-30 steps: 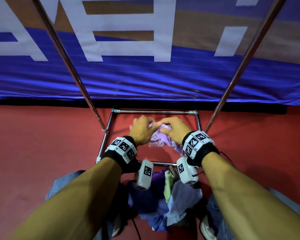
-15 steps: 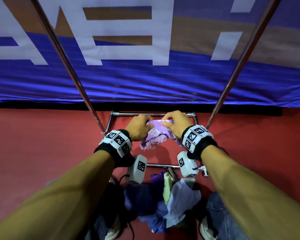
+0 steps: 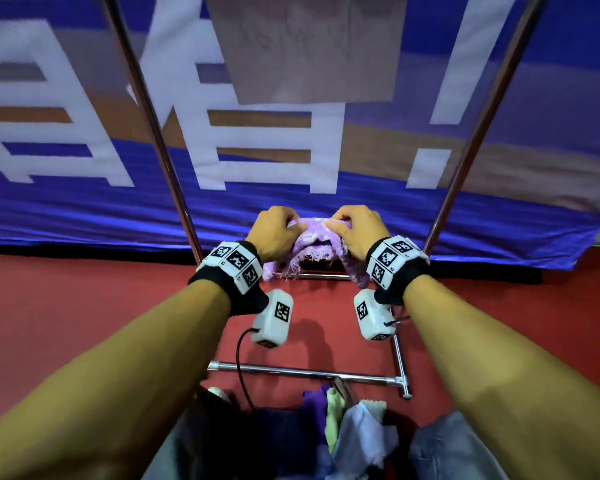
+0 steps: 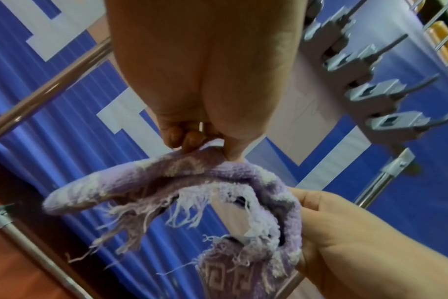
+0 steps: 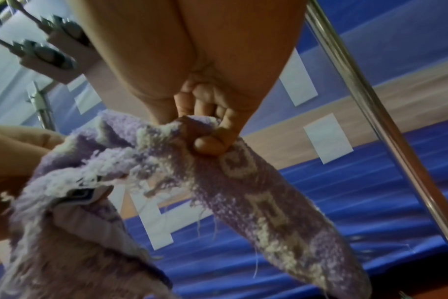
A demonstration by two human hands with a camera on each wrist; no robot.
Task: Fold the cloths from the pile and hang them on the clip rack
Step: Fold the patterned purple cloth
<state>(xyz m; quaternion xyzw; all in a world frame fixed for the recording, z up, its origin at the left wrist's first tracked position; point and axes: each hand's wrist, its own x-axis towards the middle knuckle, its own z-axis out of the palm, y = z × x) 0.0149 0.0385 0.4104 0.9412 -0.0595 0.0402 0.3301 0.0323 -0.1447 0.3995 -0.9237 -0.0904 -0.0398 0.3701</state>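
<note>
Hands meet at the centre of the head view, both on one purple cloth (image 3: pixel 311 249) held up in the air. The left hand (image 3: pixel 276 233) pinches its top edge between thumb and curled fingers (image 4: pixel 189 139); the right hand (image 3: pixel 355 230) does likewise, fingers (image 5: pixel 208 144) bunched tight on the fabric. Frayed threads dangle between them. The clip rack (image 4: pixel 371 91) shows upper right in the left wrist view. The pile (image 3: pixel 347 434) lies at the bottom of the head view.
</note>
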